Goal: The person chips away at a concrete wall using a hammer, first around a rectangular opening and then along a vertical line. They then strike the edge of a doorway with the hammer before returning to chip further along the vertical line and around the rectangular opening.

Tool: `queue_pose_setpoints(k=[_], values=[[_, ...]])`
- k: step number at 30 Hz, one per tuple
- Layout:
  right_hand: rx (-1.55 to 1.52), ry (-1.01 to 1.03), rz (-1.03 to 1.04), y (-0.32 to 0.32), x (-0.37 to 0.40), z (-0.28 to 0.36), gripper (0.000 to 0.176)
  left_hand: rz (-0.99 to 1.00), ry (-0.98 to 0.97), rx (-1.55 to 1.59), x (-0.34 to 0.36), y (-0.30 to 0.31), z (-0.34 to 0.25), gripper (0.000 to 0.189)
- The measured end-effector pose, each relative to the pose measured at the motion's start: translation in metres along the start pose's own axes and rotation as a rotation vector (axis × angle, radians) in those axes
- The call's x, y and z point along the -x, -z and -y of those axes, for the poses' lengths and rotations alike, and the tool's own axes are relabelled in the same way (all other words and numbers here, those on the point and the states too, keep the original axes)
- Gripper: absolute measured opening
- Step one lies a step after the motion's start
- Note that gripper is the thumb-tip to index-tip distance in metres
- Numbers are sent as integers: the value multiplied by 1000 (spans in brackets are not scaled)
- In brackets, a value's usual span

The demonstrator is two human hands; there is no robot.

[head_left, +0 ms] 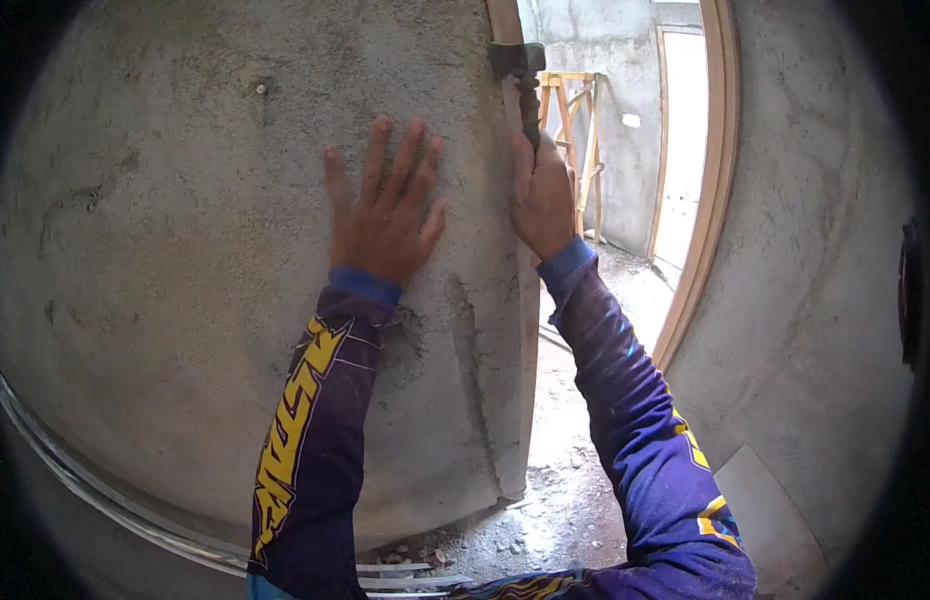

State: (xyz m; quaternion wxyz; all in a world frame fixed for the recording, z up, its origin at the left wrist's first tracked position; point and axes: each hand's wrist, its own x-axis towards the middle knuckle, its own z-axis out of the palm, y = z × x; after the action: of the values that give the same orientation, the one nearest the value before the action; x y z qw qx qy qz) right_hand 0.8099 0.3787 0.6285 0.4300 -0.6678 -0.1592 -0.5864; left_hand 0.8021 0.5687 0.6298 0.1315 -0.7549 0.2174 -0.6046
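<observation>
A hammer [525,95] stands almost upright at the outer edge of a rough grey concrete wall [185,250], high in the middle of the view. Its long axis runs top to bottom: the dark head is uppermost, against a pale wooden strip [506,20] that follows the wall's edge, and the handle points down.

The right hand [543,200] is clamped around the lower end of the handle, fingers wrapped tight, back of the hand toward the camera, with the arm reaching up from the lower right in a purple sleeve with yellow markings.

Just beside it to the left, the left hand [385,215] lies flat against the wall, palm pressed to the concrete, fingers spread apart and pointing up, holding nothing. Its arm rises from below in a matching sleeve.

Beyond the wall's edge, a wooden trestle [577,130] leans near a far wall. To the right, a curved wooden door frame [720,150] borders a bright opening. The floor [575,480] below is dusty and scattered with rubble.
</observation>
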Motion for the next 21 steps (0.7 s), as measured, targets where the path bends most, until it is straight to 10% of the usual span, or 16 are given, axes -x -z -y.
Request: queue_pose_setpoints(k=[21], values=[[16,-20,-135,-11,0,15,29,-78,-6,76,1,-3,1,76]])
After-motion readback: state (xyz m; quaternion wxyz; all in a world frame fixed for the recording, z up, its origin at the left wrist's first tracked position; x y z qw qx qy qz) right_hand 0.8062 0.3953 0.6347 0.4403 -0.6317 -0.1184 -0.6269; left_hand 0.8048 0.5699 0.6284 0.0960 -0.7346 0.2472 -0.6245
